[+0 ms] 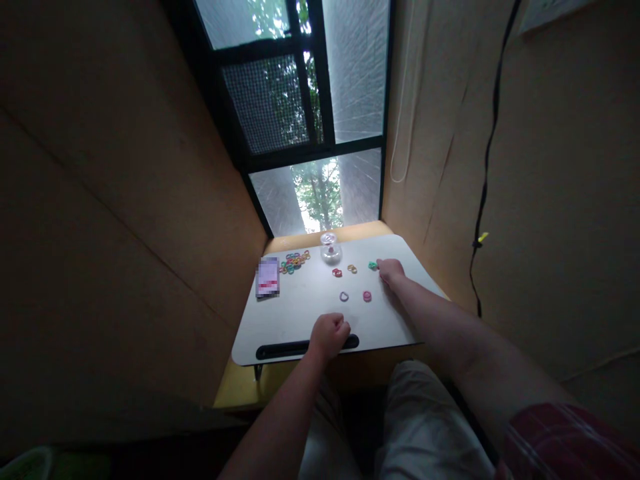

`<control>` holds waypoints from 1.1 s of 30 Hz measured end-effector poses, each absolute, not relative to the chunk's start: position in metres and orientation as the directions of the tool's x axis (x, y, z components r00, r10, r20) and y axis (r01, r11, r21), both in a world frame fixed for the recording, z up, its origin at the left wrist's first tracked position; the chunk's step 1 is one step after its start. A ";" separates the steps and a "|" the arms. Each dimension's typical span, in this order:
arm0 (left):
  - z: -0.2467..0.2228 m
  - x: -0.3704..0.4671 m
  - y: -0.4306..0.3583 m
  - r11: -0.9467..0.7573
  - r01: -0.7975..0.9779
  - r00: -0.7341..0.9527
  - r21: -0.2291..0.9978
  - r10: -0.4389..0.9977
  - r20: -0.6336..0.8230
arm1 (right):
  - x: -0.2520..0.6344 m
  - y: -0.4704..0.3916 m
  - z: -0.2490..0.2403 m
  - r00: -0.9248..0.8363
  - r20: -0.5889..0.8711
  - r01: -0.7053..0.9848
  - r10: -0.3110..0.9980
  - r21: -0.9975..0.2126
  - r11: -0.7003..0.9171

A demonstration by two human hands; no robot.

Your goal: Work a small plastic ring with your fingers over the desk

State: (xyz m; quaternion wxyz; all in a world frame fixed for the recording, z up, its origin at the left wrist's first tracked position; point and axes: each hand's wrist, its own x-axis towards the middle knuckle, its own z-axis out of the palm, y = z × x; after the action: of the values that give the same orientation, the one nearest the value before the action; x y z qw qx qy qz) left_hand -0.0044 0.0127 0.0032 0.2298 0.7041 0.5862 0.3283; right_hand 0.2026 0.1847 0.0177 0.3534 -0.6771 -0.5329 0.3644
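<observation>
White table [295, 313] beside window [327, 123], scattered rings [337, 273].

A: Where could a hand pass over the white, round-cornered desk [295, 315]?

B: The widest lane is left of centre, between the pale purple rectangular pack [269, 277] and the left hand [330, 333], which is by the long black slot [283, 350] at the near edge.

A: Toward the back?

B: A multicoloured heap of small rings [294, 262] crowds the pack; a clear, rounded jar [331, 252] stands near the far edge, with a narrow gap between heap and jar.

A: And rightward?

B: Tighter: red rings [337, 273], yellow rings [353, 269] and green rings [373, 265] make a row, a purplish ring [344, 297] and pink rings [367, 296] lie nearer, and the right hand [391, 271] and forearm [440, 317] bar that side.
</observation>
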 end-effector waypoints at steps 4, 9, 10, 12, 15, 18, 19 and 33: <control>0.002 -0.006 0.017 -0.193 0.632 0.080 0.751 0.980 0.185 | 0.214 0.159 0.015 0.082 -0.115 0.506 0.990 -0.851 -0.140; 0.003 -0.005 0.017 -0.185 0.611 0.079 0.770 0.982 0.174 | 0.229 0.130 0.012 -0.022 -0.039 0.579 0.999 -0.815 -0.019; 0.004 -0.005 0.017 -0.180 0.609 0.076 0.773 0.983 0.170 | 0.231 0.126 0.012 -0.044 -0.009 0.596 0.999 -0.803 0.019; 0.005 -0.005 0.017 -0.171 0.610 0.067 0.774 0.984 0.165 | 0.233 0.118 0.014 -0.107 0.053 0.624 0.993 -0.774 0.108; 0.005 -0.005 0.017 -0.162 0.613 0.059 0.773 0.985 0.160 | 0.233 0.106 0.018 -0.221 0.129 0.657 0.967 -0.713 0.245; 0.003 -0.006 0.018 -0.153 0.618 0.057 0.771 0.987 0.150 | 0.230 0.096 0.019 -0.337 0.177 0.776 0.925 -0.504 0.379; 0.003 -0.007 0.018 -0.152 0.619 0.058 0.770 0.987 0.149 | 0.229 0.094 0.019 -0.366 0.162 0.838 0.916 -0.371 0.400; 0.015 -0.009 0.019 -0.166 0.619 0.140 0.768 0.985 0.100 | 0.223 0.094 0.022 -0.443 0.018 0.896 0.897 -0.036 0.443</control>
State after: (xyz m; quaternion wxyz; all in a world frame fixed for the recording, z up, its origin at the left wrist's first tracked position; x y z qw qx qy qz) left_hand -0.0088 0.0191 0.0145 0.2923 0.6961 0.5759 0.3135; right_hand 0.2230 0.0940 0.0220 0.0172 -0.5276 -0.8492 0.0107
